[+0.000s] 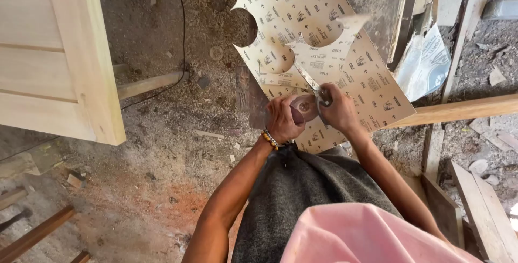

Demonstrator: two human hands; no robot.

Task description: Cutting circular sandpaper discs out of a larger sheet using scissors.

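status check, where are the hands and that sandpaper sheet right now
Left hand grips a round disc against the sandpaper sheet. Right hand works scissors into it. Sheet already has round cutouts. Nothing blocking.

One head-worn camera, looking steeply down from close above.

The view faces down over the person's lap onto a sawdust-covered floor [162,149], with both forearms rising from six o'clock toward centre. The sandpaper sheet [345,63] spreads toward twelve and one o'clock, a pale wooden door panel [59,52] fills ten o'clock, and planks [458,109] lie at three.
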